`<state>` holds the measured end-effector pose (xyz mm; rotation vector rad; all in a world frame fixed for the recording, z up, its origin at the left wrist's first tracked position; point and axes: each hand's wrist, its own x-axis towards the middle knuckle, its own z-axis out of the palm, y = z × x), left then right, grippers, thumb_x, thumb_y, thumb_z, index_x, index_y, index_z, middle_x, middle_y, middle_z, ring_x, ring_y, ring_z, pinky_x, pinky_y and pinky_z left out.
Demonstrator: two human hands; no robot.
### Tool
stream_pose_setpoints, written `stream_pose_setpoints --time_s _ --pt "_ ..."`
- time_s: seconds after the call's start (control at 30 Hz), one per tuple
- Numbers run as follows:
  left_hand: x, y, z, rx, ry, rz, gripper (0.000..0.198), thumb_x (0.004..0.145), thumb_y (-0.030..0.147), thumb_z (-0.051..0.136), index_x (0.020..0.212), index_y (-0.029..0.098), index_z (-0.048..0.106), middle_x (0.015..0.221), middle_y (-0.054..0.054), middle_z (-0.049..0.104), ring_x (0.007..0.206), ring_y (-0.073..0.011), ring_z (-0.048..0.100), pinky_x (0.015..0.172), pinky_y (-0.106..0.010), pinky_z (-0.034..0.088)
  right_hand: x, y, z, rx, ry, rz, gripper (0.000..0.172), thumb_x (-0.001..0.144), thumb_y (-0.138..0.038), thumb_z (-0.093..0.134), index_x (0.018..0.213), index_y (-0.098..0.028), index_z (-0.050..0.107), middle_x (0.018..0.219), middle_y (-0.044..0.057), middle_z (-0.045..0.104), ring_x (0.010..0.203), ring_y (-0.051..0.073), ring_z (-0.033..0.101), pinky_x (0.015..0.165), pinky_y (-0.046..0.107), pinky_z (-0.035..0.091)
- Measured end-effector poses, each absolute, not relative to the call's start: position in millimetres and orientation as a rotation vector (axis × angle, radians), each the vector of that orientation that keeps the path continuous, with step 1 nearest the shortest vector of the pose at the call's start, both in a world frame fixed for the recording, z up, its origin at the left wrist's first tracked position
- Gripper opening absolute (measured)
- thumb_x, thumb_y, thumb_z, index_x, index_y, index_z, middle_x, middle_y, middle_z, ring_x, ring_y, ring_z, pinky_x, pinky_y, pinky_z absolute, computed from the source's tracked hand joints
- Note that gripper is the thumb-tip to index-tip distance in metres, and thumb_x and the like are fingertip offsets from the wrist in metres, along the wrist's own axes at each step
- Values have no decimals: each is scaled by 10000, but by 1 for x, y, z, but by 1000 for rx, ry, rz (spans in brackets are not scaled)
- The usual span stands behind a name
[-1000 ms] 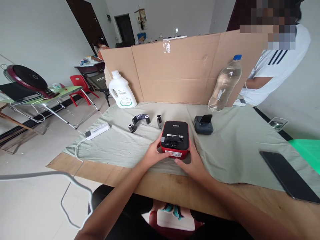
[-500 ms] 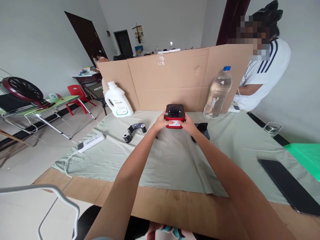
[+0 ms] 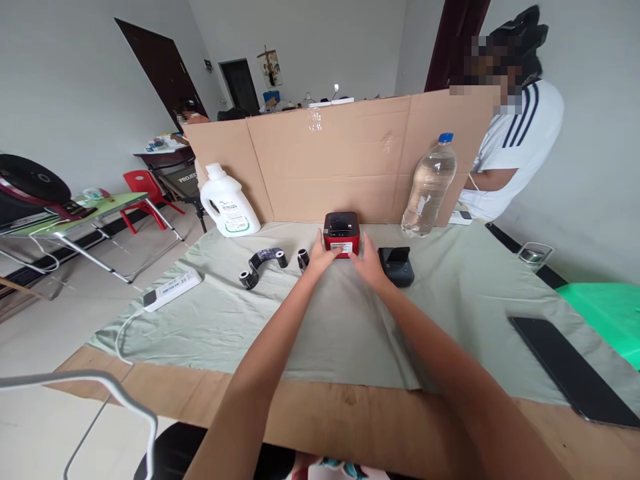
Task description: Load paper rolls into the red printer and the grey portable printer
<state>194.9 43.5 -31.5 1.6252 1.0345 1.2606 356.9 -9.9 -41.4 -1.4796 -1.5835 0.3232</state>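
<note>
A small red box-shaped device with a black top (image 3: 342, 230) stands on the grey-green cloth, close to the cardboard. At its front left corner is my left hand (image 3: 323, 255), fingers apart, with a thumb near the white label. My right hand (image 3: 368, 260) is at the front right corner, its fingers also spread. Neither hand is wrapped round the device. A dark device with a raised flap (image 3: 397, 267) lies just right of my right hand. Left of my left hand are a small black roll (image 3: 303, 260) and a black ribbon between two rolls (image 3: 262, 265).
A cardboard screen (image 3: 330, 157) spans the back. Before it stand a white jug (image 3: 230, 203) and a water bottle (image 3: 430, 187). A power strip (image 3: 173, 290) lies left, a black tablet (image 3: 573, 367) right. Behind the screen at right is a person in white (image 3: 530, 140).
The fingers of both hands have loosened and spread at the red device, and the hands have come slightly lower. The small black roll and dark device show more fully. The whole view has shifted slightly.
</note>
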Motion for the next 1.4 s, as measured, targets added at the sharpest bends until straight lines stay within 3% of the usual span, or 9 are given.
stream_pose_setpoints --time_s 0.1,0.17,0.23,0.33,0.4,0.67,0.83,1.23,1.4 --pt "184 -18 -45 1856 1074 1345 873 841 260 720 1610 199 313 1696 -102 341 1593 -282 288 1327 -440 240 374 -62 -54 -1359 -1759 -64 610 930 -340 573 1481 -129 421 1407 222 521 1337 330 500 1137 520 421" --pt "173 -61 -57 2061 998 1187 807 893 246 650 1621 235 301 1710 -69 316 1599 -250 282 1326 -438 258 391 -88 -62 -1410 -1680 -296 494 916 -365 604 1349 -145 516 1269 208 570 1250 363 521 1105 586 412" --pt "163 -94 -67 2213 952 961 776 904 227 620 1617 250 317 1709 -62 317 1596 -246 287 1321 -449 282 406 -97 -66 -1580 -1491 -385 587 857 -417 684 1329 -120 499 1281 238 554 1263 404 490 1081 624 397" --pt "155 -113 -71 2351 925 743 748 906 206 599 1607 251 343 1692 -63 352 1591 -243 301 1332 -469 263 420 -87 -67 -1890 -1249 -249 898 728 -509 796 1395 -48 410 1377 324 505 1315 463 457 1075 624 384" --pt "154 -111 -69 2374 939 700 730 915 216 591 1603 234 349 1680 -72 376 1587 -240 311 1332 -473 263 421 -74 -65 -2024 -1222 -97 1005 671 -530 831 1412 -17 385 1387 351 513 1310 471 483 1090 597 377" --pt "145 -93 -68 2324 1085 717 634 959 287 564 1565 174 418 1598 -116 501 1505 -261 461 1304 -491 310 389 -95 -50 -1903 -1249 -37 795 653 -434 766 1312 -86 489 1209 242 624 1172 401 586 1020 512 459" --pt "140 -91 -71 2376 1067 721 638 988 301 529 1597 203 370 1600 -110 498 1491 -260 480 1303 -519 293 335 -145 -51 -1781 -1324 -60 827 661 -468 763 1346 -101 481 1174 205 612 1136 390 583 1003 520 481" --pt "144 -89 -82 2569 1059 554 655 968 172 434 1612 135 324 1615 -159 460 1534 -251 418 1307 -549 254 298 -170 -74 -1891 -1359 3 971 670 -436 837 1436 -6 424 1227 262 578 1161 401 549 1034 548 453" --pt "149 -97 -84 2601 1044 528 661 941 129 446 1594 106 349 1559 -176 533 1438 -246 544 1295 -491 316 305 -171 -73 -1904 -1368 23 990 644 -459 864 1420 -15 441 1212 251 588 1165 400 553 1042 530 452"
